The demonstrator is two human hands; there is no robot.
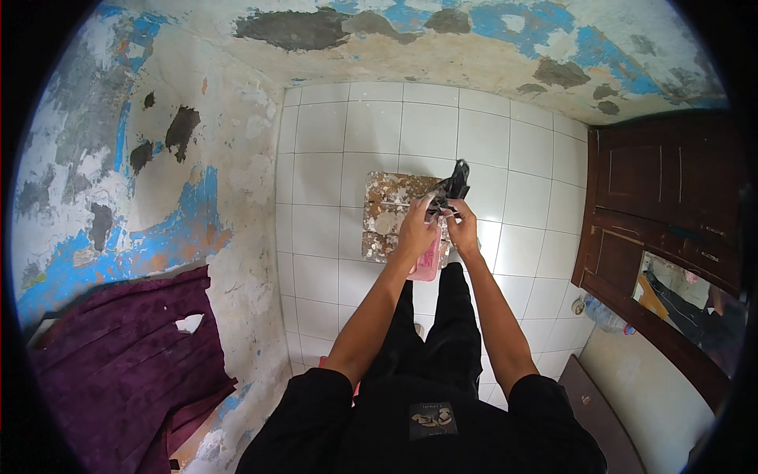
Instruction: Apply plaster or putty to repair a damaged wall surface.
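Note:
In front of me, both hands are closed round the lower end of a shiny black item (455, 186), which looks like a crumpled plastic bag. My left hand (416, 231) grips it from the left, and my right hand (463, 229) pinches it from the right. The top of the black thing points away from me and slightly right. Under my hands, partly covered by them, is a pink plastic container (426, 267). It overlaps the near edge of a worn, paint-stained wooden board or low table (384, 217).
White floor tiles (371, 122) surround the board. Peeling walls (253, 158) rise at the left and far side. Purple cloth (134, 355) hangs at the lower left. A dark wooden cabinet (632, 174) stands on the right, with a clear plastic bag (604, 316) beside it.

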